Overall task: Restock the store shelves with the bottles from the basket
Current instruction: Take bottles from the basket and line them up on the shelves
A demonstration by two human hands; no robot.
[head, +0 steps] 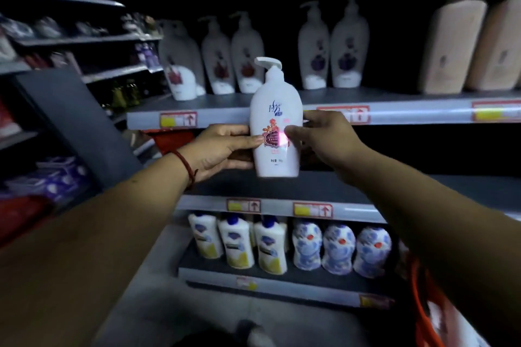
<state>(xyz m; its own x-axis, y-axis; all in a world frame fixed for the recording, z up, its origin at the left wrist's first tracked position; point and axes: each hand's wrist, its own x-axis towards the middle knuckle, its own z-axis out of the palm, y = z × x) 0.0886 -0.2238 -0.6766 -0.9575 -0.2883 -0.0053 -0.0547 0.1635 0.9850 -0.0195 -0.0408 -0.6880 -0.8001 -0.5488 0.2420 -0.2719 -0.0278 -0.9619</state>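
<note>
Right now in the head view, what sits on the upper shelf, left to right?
Three white pump bottles with red flower labels → two white pump bottles with purple flower labels → two tall beige bottles. The held bottle overlaps that row, so it is left out.

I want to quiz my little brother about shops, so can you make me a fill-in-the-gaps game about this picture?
1. The left hand and right hand hold one pump bottle whose body is ____ in colour.
2. The wrist band on the left arm is ____ in colour.
3. On the bottom shelf, the yellow-labelled bottles have caps coloured ____.

Missing words: white, red, blue.
</note>
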